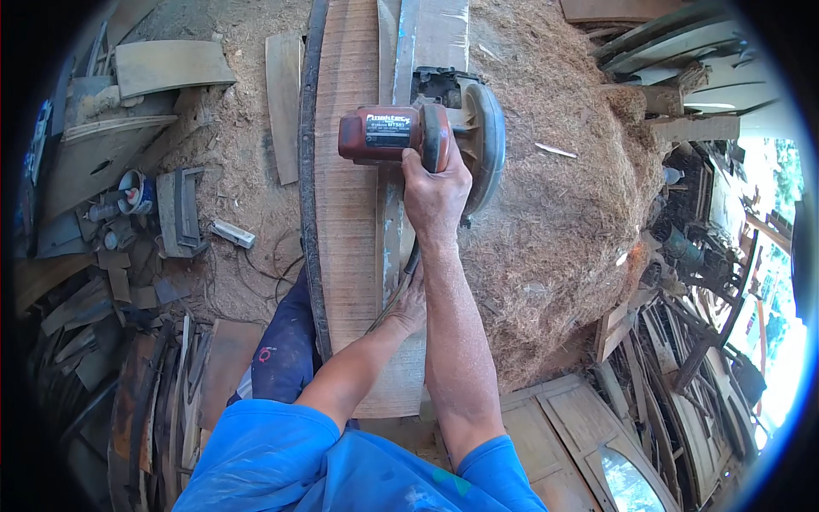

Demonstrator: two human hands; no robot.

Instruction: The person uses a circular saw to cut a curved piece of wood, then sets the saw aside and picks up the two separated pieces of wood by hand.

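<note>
A circular saw (pixel 380 136) with a red motor housing and a pale round guard sits across a long wooden plank (pixel 345 247). My right hand (pixel 437 192) is closed around its rear handle. Under the saw, a narrow paint-flecked strip (pixel 391 213) runs lengthwise along the plank. My left hand (pixel 411 309) lies low on the plank beside this strip, near the saw's dark cable (pixel 411 263). My right forearm covers much of that hand, and its fingers are mostly hidden. The blade does not show.
A large heap of sawdust (pixel 563 222) lies right of the plank. Curved wood offcuts (pixel 175 66) and a can (pixel 136 193) are at left. Stacked scraps (pixel 162 401) stand at lower left, a panelled wooden door (pixel 572 427) at lower right. Cable loops cross the floor by my leg.
</note>
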